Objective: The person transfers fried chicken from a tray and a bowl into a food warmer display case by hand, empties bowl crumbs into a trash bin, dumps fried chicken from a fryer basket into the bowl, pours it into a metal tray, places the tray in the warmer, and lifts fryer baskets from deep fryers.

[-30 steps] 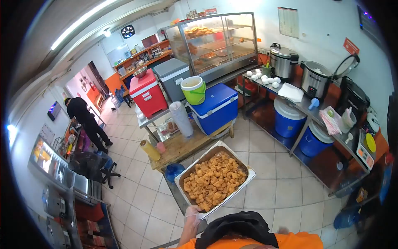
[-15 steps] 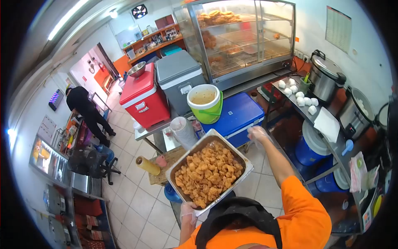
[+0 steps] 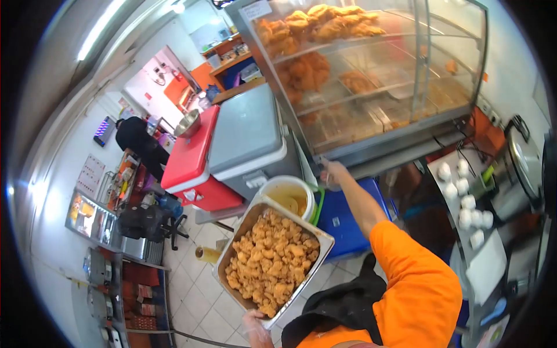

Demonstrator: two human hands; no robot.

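Note:
My left hand (image 3: 255,326), in a clear plastic glove, is closed on the near rim of a metal tray (image 3: 327,242). The tray is tilted and heaped with small pieces of fried chicken (image 3: 271,261). My right hand (image 3: 333,174), also gloved, is at the lower left corner of a glass-fronted display warmer (image 3: 371,139). Its fingers are small and blurred there, so their grip is unclear. More fried chicken (image 3: 331,26) lies on the warmer's shelves. Just beyond the tray stands a white and green bucket (image 3: 311,200) with yellowish liquid inside.
A red cooler (image 3: 194,156) bearing a metal bowl (image 3: 188,123) stands beside a grey cooler (image 3: 243,127). A blue cooler (image 3: 354,217) sits below my right arm. White wrapped balls (image 3: 462,185) and a cooker (image 3: 516,168) are at right. A person in black (image 3: 139,142) bends over a far-left counter.
I have come nearer to the warmer, which looks larger now. My right hand has moved from above the blue cooler to the warmer's corner. The tray stays in my left hand.

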